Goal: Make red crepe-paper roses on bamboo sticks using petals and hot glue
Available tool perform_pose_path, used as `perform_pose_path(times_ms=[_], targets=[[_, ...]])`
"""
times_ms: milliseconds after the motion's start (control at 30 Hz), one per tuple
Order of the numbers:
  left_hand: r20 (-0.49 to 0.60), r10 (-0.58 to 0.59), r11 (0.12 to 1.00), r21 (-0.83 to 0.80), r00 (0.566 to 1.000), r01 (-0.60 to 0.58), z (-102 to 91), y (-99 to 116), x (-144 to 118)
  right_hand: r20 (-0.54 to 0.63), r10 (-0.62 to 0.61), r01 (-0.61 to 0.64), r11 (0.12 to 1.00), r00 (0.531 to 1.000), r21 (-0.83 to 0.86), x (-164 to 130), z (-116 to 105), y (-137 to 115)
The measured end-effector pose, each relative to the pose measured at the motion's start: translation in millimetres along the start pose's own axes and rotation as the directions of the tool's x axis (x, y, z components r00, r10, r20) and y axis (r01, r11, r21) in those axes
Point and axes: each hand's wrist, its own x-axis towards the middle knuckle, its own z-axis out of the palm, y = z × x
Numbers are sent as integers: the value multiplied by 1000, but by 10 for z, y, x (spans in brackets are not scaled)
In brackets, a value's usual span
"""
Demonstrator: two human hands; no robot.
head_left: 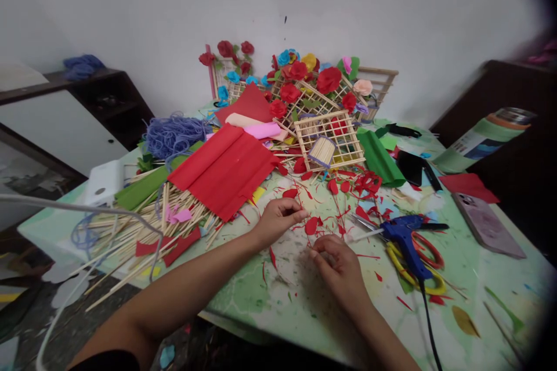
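My left hand (278, 218) rests on the green table (478, 295), its fingers curled, with the fingertips next to a small red paper petal (311, 225). Whether the fingers pinch anything is too small to tell. My right hand (337, 264) lies just below the petal with its fingers bent together near the tabletop; nothing is clearly seen in it. Red paper scraps (363, 185) are scattered all around both hands.
Folded red crepe paper (226, 168), a pile of wooden sticks (130, 232), purple yarn (174, 134), a stick frame (328, 139), paper flowers on lattices (313, 84), a blue glue gun (407, 237), scissors (424, 252) and two phones (487, 223) crowd the table.
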Motion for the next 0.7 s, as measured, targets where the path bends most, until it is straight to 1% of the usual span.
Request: perform_pose_path(times_ms=[233,333,433,533,700], targets=[[-22,-20,1000,-17,1000,20,0,-32,1,41,1,-3,999,999,49,-2,3,0],[-32,-56,996,-77,998,54,-2,-61,6,58,-9,5,998,998,70,-8,11,24],[-71,-68,985,-165,995,56,-16,-93,24,80,-4,-3,996,997,89,-17,23,37],[-106,-73,982,-182,992,53,-35,-120,44,85,15,-27,990,996,141,-15,33,36],[-73,-109,987,-124,991,99,-62,-132,60,134,92,-129,945,987,299,8,33,30]])
